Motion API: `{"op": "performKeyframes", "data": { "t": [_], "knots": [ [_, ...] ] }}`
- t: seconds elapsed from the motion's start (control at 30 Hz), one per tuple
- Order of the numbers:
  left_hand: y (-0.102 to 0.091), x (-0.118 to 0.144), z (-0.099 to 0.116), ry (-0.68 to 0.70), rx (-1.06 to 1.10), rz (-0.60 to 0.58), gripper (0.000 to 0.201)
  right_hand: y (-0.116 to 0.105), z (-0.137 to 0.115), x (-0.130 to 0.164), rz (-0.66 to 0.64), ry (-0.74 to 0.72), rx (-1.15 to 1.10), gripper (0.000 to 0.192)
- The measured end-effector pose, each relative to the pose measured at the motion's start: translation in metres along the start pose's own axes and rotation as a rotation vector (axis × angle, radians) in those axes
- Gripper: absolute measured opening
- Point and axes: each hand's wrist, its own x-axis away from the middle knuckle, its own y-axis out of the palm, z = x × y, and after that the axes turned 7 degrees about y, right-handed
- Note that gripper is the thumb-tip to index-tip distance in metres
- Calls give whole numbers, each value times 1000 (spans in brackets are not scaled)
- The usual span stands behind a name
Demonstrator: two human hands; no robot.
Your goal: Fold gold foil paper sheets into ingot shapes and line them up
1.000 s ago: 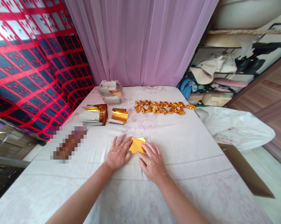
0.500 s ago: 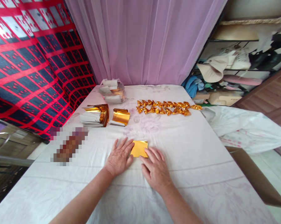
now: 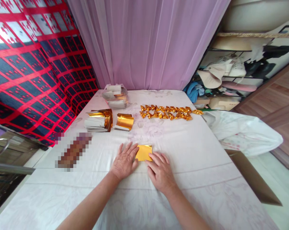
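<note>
A rectangular sheet of gold foil paper [image 3: 144,153] lies flat on the cloth-covered table [image 3: 192,153]. My left hand [image 3: 124,161] rests palm down with fingers spread, its fingertips and thumb touching the sheet's left edge. At the right edge, the fingertips of my right hand [image 3: 160,171] touch the lower right corner; its fingers are stretched out and slightly bent. Beyond the hands stand a small stack of gold foil paper [image 3: 124,122] and a larger curled stack [image 3: 100,120]. Folded gold foil pieces [image 3: 168,112] lie in two rows farther right.
A clear plastic bag [image 3: 115,96] of paper stacks sits at the table's far left. A blurred-out item [image 3: 74,151] lies on the left side. Off the right edge are a white plastic bag [image 3: 250,131] and a cardboard box [image 3: 253,177]. A purple curtain [image 3: 149,44] hangs behind.
The camera view has shifted slightly. Both hands stay at the sheet's edges, with hardly any movement against it.
</note>
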Motion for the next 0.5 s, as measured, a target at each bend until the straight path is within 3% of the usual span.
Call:
{"op": "performKeyframes", "data": {
  "t": [0.5],
  "knots": [
    [8, 0, -1, -5, 9, 48, 44, -1, 0, -2, -12, -34, 66, 25]
  ]
}}
